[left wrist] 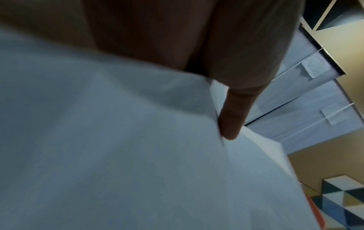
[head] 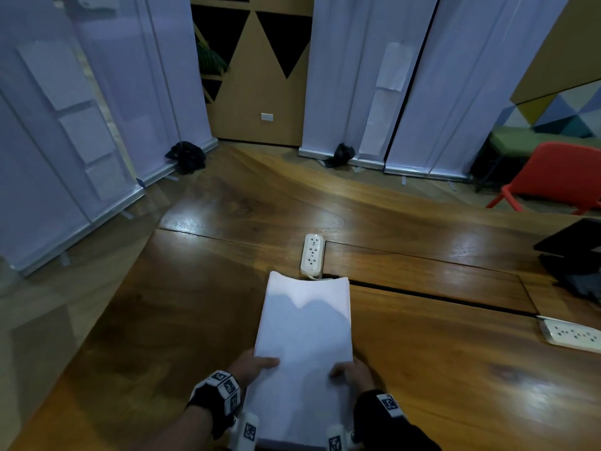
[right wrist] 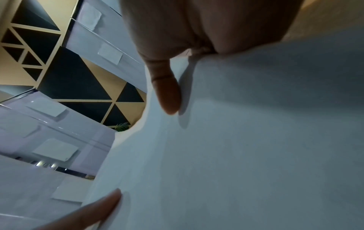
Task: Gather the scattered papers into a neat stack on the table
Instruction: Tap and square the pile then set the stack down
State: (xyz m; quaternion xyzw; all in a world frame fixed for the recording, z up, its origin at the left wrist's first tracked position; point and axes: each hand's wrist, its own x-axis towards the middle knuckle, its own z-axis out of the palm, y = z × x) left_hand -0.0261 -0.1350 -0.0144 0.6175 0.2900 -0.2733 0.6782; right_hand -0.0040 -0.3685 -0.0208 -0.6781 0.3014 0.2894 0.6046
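Observation:
A stack of white papers [head: 304, 333] is held up off the wooden table [head: 439, 379], its far end curling toward the white power strip. My left hand [head: 257, 366] grips the stack's left edge, thumb on top. My right hand [head: 351, 371] grips the right edge the same way. In the left wrist view a fingertip [left wrist: 230, 124] lies against the paper stack [left wrist: 118, 155]. In the right wrist view a finger [right wrist: 167, 93] lies against the white sheets [right wrist: 256, 140], and a fingertip [right wrist: 110, 202] touches their lower edge.
A white power strip [head: 312, 253] lies on the table just beyond the papers. Another power strip [head: 572, 335] sits at the right edge, near a dark laptop-like object [head: 572, 245]. A red chair [head: 553, 177] and white roll-up banners [head: 374, 76] stand behind.

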